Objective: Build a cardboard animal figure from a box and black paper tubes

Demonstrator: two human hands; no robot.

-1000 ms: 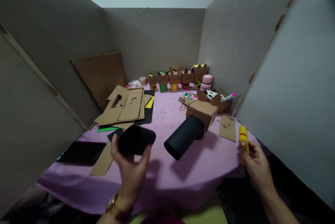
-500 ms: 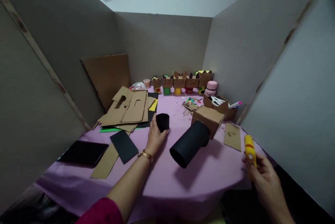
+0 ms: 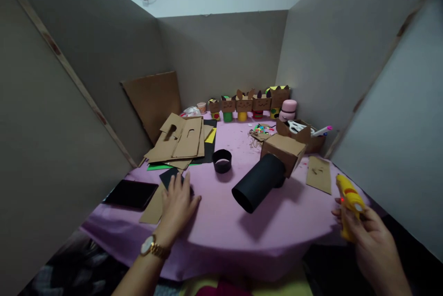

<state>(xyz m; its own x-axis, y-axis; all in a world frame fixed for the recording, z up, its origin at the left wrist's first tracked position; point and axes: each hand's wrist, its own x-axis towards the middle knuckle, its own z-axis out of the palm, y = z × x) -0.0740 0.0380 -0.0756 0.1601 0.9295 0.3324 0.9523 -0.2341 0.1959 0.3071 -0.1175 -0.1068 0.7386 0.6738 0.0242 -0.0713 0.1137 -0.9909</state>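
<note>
Lilac tablecloth (image 3: 214,227), grey partitions (image 3: 221,51), left hand (image 3: 177,206) wide-fingered over black card (image 3: 167,177), right hand (image 3: 370,233) around glue gun (image 3: 350,194)

Part of the dark card (image 3: 167,176) out of sight behind the spread left fingers (image 3: 177,185)

Table under pale purple cloth (image 3: 216,227), draped over front edge. Left: brown cardboard sheets with cut-outs (image 3: 185,144), piled flat; nearer, flat black rectangular slab (image 3: 131,193), brown cardboard strip (image 3: 152,208), black paper piece (image 3: 168,177). Centre: black paper ring (image 3: 222,167), opening upward. Right: brown cardboard box (image 3: 282,148) with black paper tube (image 3: 259,180) attached. Back: row of cardboard-headed figures (image 3: 244,104).
</note>
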